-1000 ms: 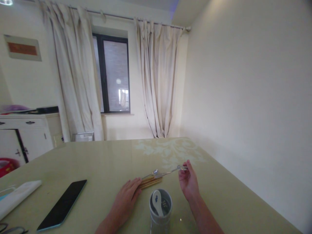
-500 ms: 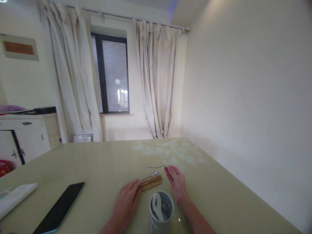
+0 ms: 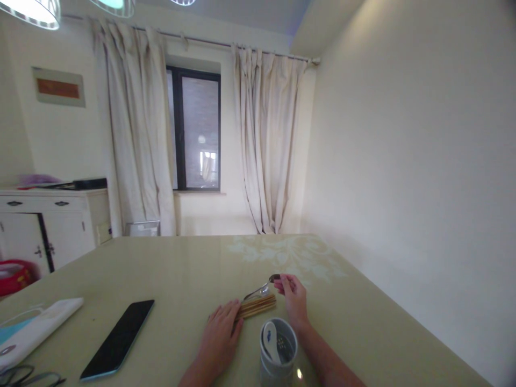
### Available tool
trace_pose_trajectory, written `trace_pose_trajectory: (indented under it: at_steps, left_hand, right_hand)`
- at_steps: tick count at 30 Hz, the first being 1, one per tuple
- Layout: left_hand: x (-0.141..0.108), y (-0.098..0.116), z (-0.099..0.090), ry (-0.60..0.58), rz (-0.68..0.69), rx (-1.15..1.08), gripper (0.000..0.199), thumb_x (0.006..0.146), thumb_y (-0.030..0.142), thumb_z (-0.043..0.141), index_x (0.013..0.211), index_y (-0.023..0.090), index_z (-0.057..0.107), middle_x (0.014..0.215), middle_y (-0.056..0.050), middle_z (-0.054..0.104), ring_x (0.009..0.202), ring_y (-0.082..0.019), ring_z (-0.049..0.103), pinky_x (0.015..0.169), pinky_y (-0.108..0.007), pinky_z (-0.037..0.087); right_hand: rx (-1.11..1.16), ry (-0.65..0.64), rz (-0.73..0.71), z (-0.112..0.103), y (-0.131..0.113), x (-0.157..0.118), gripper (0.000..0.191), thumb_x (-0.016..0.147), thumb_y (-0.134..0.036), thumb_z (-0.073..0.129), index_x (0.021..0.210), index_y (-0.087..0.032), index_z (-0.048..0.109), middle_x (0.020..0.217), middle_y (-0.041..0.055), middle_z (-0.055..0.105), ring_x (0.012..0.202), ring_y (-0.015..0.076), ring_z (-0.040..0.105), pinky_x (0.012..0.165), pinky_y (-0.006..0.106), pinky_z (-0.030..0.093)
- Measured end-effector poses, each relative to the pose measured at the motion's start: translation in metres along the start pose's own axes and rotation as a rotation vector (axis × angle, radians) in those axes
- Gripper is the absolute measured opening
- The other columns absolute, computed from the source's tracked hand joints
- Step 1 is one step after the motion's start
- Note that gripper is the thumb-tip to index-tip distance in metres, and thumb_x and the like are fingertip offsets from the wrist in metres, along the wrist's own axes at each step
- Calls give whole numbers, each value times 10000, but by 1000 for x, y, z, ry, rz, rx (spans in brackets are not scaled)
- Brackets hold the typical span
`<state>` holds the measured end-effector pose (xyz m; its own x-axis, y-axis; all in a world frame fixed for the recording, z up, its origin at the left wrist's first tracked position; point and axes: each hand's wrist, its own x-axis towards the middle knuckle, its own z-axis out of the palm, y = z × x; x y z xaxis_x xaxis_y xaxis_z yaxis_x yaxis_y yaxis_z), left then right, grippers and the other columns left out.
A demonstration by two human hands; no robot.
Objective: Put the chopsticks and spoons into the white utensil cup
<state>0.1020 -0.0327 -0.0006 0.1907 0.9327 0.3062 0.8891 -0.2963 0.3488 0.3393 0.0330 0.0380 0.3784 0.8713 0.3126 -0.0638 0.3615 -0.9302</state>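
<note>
My left hand (image 3: 221, 333) lies on the table with its thumb and fingers around the left ends of a bundle of wooden chopsticks (image 3: 258, 306). Pinched in the fingertips of my right hand (image 3: 293, 298) is a metal spoon (image 3: 274, 278), gripped at its bowl end, its handle slanting down to the left. Just behind the chopsticks lies a second metal spoon (image 3: 265, 291), partly covered by them and by the held one. Nearer to me, between my forearms, a grey cylindrical utensil holder (image 3: 278, 371) stands upright with a white soup spoon (image 3: 271, 344) inside.
To the left lie a black-screened phone (image 3: 119, 338) and a white flat case (image 3: 44, 328) with a cable. Dark cords (image 3: 32, 376) sit at the lower left edge. A wall (image 3: 411, 188) runs along the table's right side.
My right hand has brought the spoon's handle down and nearer to the spoon behind the chopsticks. My left hand stays on the chopsticks. The whole view has shifted slightly.
</note>
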Motion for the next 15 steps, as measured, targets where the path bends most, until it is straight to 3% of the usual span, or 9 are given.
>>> trace_pose_trajectory:
  at_steps: [6, 15]
  left_hand:
    - [0, 0, 3, 14, 26, 1, 479, 1054, 319, 450, 1481, 221, 642, 1559, -100, 654, 1445, -275, 615, 1275, -527, 425]
    - [2, 15, -6, 59, 18, 23, 454, 1033, 247, 454, 1427, 253, 680, 1539, -86, 666, 1410, -265, 617, 1240, -457, 447]
  right_hand:
    - [-221, 2, -84, 27, 2, 22, 545, 800, -754, 668, 737, -215, 722, 584, 56, 739, 520, 229, 682, 523, 317, 524]
    - [-691, -139, -119, 38, 7, 19, 227, 885, -306, 667, 694, -245, 775, 758, 74, 817, 755, 254, 760, 691, 307, 485]
